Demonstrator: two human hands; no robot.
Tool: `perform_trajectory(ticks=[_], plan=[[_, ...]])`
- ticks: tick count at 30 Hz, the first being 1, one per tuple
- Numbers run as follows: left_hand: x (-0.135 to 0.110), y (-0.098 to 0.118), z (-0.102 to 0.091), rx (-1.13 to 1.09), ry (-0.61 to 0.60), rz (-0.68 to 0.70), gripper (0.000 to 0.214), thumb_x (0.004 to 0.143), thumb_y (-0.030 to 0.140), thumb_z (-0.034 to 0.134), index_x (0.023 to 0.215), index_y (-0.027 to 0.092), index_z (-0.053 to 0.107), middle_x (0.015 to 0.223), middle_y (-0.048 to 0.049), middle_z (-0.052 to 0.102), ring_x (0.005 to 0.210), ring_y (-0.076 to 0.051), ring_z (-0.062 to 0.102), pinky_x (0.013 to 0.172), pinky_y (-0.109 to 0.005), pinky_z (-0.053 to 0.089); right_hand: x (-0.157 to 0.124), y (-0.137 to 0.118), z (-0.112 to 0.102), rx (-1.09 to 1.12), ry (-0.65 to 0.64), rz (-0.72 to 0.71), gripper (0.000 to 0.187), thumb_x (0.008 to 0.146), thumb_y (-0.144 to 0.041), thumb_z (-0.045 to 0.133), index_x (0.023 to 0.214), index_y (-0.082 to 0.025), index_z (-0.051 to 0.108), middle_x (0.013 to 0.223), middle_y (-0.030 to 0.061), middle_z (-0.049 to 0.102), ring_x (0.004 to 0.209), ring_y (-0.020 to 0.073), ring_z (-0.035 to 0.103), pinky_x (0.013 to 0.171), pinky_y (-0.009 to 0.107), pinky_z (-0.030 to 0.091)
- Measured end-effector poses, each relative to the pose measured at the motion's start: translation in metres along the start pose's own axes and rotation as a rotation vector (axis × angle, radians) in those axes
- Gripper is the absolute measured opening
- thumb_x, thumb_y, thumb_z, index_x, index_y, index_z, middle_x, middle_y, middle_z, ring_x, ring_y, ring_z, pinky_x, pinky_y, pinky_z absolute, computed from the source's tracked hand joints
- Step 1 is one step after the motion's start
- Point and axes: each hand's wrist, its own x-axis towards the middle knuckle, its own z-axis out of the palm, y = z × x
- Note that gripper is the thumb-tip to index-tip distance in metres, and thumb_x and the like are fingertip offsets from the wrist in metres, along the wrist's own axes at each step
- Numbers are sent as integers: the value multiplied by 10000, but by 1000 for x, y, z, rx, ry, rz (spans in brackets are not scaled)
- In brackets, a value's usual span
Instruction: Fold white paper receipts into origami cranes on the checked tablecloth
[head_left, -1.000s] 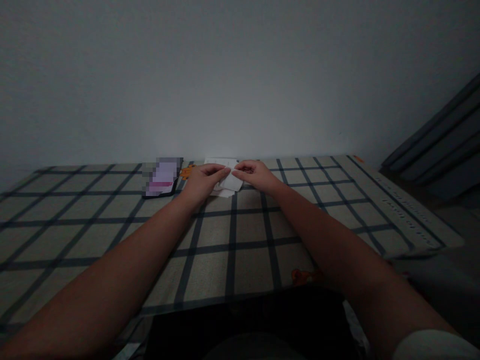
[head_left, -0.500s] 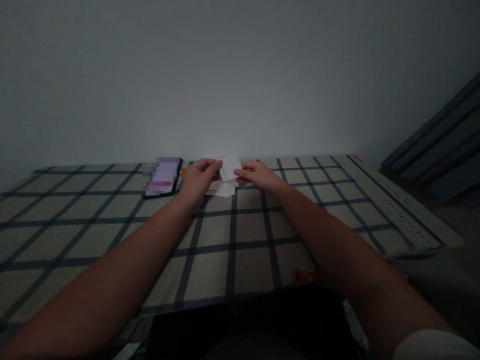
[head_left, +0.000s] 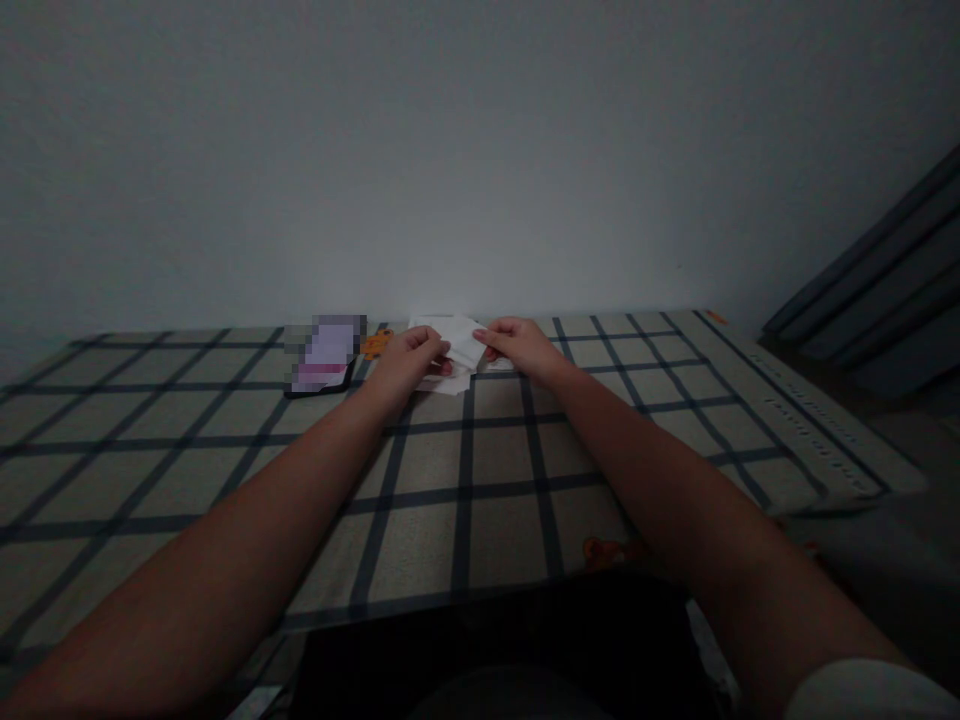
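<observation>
A small white piece of paper [head_left: 464,342] is stretched between my two hands, tilted over the table. My left hand [head_left: 411,362] pinches its left edge between thumb and fingers. At the right edge, the thumb and fingers of my right hand [head_left: 520,345] are closed on it too. Other white papers [head_left: 453,383] lie on the cloth beneath it, partly covered by the held sheet and my left hand. The dim light leaves any writing on the paper unreadable.
A phone or tablet with a lit, partly blurred screen [head_left: 328,350] lies left of my hands. Beside it is an orange figure [head_left: 376,344], apparently printed on the checked tablecloth [head_left: 420,500]. A grey wall [head_left: 480,150] rises behind the table, and a dark striped curtain [head_left: 885,290] hangs at right.
The held paper has turned, its right corner now lower and angled. My left hand has shifted slightly down, uncovering the orange figure, and my right hand has moved a little right.
</observation>
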Motion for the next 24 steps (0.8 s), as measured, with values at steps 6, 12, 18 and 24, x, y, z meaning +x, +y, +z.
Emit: perform_trajectory(ticks=[6, 12, 18, 24], plan=[[1, -5, -3, 221, -54, 46, 359, 754, 525, 710, 740, 169, 671, 658, -39, 658, 587, -158, 593, 552, -267, 428, 2, 5, -2, 11, -16, -23, 312, 797, -458, 702, 717, -163, 639, 652, 9, 607, 599, 112, 533, 604, 263, 426], [4, -6, -5, 155, -26, 46, 356, 735, 507, 738, 691, 166, 646, 638, -23, 650, 570, -140, 583, 539, -244, 425, 3, 4, -3, -9, -22, -41, 369, 868, -457, 611, 654, -157, 607, 643, 16, 610, 611, 111, 553, 646, 258, 445], [3, -7, -2, 27, -109, -85, 350, 700, 454, 775, 825, 137, 695, 728, -49, 691, 606, -154, 632, 570, -257, 467, 2, 5, -4, 5, -44, -74, 335, 855, -430, 631, 663, -155, 610, 635, 13, 619, 623, 116, 565, 647, 255, 444], [1, -3, -3, 178, -73, 16, 352, 745, 476, 739, 654, 151, 640, 610, -24, 643, 540, -130, 566, 521, -240, 394, 7, 10, 0, 168, -49, -27, 403, 891, -507, 571, 674, -169, 600, 628, 19, 618, 606, 119, 565, 646, 263, 478]])
